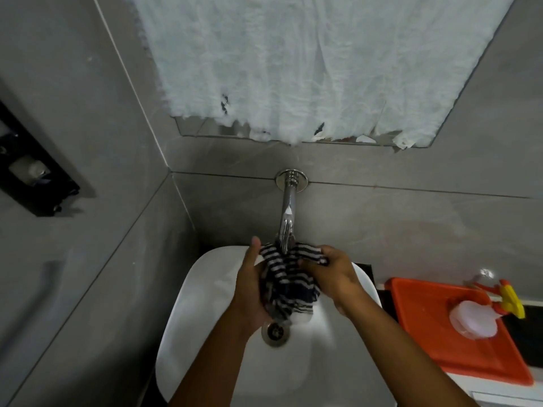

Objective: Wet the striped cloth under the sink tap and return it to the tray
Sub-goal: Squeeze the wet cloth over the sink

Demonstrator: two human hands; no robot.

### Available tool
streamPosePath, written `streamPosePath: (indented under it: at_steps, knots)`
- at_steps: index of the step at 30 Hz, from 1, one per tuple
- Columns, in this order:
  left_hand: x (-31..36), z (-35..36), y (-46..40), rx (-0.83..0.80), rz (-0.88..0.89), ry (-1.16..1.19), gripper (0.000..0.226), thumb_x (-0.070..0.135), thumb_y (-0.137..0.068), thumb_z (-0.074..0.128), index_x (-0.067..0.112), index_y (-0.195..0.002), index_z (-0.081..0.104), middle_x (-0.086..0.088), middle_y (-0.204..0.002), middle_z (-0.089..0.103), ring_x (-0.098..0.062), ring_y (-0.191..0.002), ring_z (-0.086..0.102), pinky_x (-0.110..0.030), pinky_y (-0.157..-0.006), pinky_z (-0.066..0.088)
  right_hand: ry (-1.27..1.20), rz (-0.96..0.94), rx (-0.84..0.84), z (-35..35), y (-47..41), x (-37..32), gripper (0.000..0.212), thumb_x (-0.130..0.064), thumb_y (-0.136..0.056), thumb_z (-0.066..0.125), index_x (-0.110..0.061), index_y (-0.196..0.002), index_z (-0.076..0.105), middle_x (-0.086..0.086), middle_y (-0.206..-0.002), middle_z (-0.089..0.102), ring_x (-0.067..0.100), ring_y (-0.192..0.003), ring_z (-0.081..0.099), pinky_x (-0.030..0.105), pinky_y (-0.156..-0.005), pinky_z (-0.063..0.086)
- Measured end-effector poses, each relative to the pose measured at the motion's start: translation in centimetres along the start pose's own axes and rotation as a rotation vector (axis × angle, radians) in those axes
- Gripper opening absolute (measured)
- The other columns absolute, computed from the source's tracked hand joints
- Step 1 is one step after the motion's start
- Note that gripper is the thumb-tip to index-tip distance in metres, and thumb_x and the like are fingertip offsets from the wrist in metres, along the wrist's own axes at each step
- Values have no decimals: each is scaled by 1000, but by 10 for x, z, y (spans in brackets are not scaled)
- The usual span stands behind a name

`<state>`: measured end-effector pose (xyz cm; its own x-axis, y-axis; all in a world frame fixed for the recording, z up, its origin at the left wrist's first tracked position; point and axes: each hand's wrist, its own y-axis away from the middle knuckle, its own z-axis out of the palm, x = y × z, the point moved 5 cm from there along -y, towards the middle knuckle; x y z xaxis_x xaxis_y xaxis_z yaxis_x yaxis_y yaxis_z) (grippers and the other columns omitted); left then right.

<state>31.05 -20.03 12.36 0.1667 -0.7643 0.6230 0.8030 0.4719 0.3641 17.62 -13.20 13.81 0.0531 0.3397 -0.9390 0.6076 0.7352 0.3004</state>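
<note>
Hands, two (252, 292) (332, 273), grip one striped cloth (286, 282).

Both hands (252, 286) seemingly clenched together

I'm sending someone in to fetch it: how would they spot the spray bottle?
Start at the white sink and look right to the orange tray on the counter. The spray bottle lies on it, the tray's only item, clear-bodied with a red and yellow trigger head.
</note>
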Motion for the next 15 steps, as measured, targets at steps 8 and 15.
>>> streamPosePath:
  at_steps: [8,15]
  knots:
    - [-44,-6,-8,369,-26,-240,22,5,-88,64,-1,-107,73,-20,-98,80,-34,-88,78,-38,-71,62,-92,171,-14,-42,19,22,26,-9,-79,79,-13,-104,74,13,-99,79,28,-90,77,45,-88,61]
    - [-109,87,-100,152,-249,-749,22,-5,-72,57,6,-84,71,-19,-92,71,-35,-86,68,-37,-71,55,-534,417,187,-161,52,112,28,2,-92,59,2,-119,65,23,-111,74,41,-104,70,55,-88,58]
